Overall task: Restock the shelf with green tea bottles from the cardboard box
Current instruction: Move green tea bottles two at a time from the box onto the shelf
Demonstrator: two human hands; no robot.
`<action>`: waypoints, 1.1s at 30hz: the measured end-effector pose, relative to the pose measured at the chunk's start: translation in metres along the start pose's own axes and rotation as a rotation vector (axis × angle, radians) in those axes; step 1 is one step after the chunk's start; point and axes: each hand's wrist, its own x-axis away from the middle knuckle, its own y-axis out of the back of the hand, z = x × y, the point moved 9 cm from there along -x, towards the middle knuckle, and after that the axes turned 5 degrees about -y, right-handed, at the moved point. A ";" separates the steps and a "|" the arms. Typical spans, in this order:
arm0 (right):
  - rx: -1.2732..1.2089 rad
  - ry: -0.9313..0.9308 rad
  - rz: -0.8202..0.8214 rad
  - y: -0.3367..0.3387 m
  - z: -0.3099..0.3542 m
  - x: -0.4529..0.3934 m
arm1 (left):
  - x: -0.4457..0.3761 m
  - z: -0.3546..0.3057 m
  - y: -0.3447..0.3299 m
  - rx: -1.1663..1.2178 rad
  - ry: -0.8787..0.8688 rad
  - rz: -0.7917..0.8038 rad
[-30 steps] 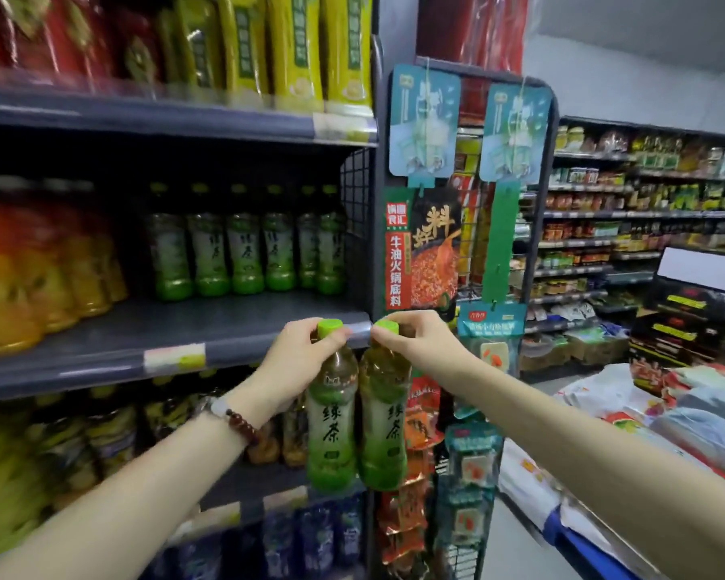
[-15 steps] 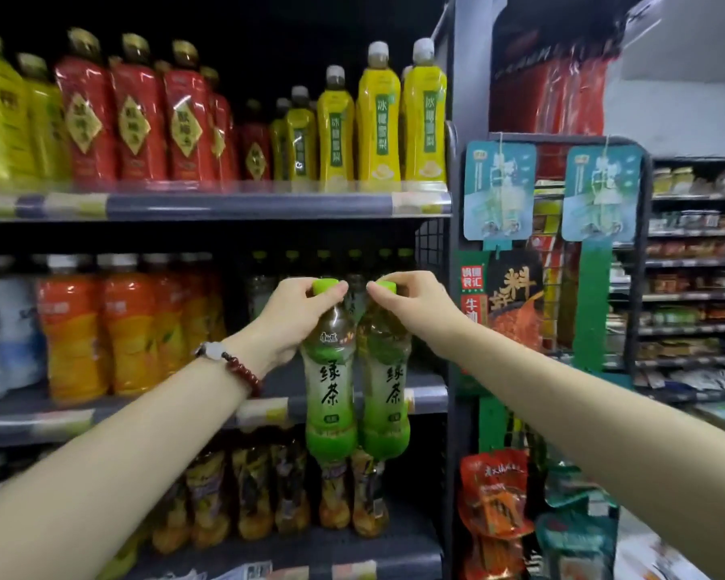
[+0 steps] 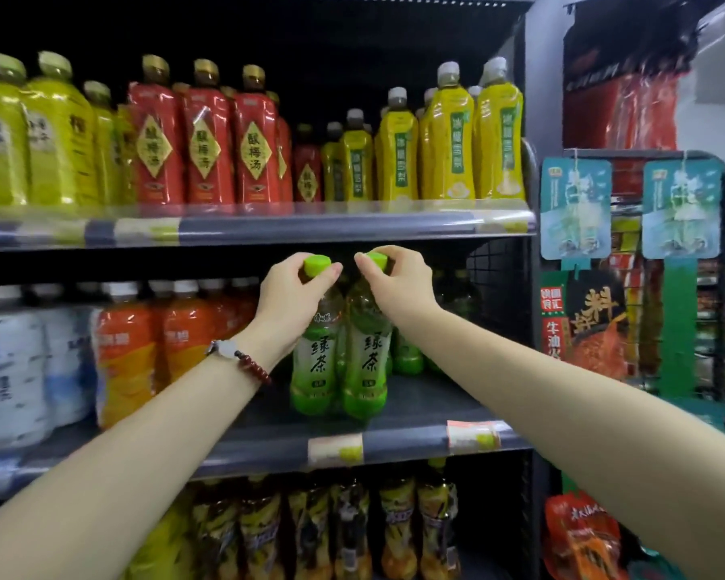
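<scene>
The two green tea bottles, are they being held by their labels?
No, the left hand and right hand each pinch a green tea bottle at its cap, above the label.

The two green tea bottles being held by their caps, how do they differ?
The left green tea bottle is pinched by the left hand; the right green tea bottle by the right hand. The left one's cap is mostly exposed; the right one's is largely covered by fingers. Only the left one shows a small logo above its label. Both stand upright, side by side, on the middle shelf, with matching labels.
</scene>
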 end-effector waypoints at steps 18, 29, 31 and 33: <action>0.001 -0.088 0.110 -0.083 -0.044 -0.039 | -0.036 0.099 0.009 0.125 0.132 -0.021; -0.048 -0.192 0.257 -0.093 -0.102 -0.007 | 0.024 0.162 -0.020 0.239 0.320 0.305; -0.048 -0.203 0.302 -0.095 -0.117 0.008 | 0.038 0.172 -0.019 0.185 0.346 0.305; -0.002 -0.237 0.346 -0.099 -0.134 0.020 | 0.048 0.177 -0.017 0.092 0.362 0.280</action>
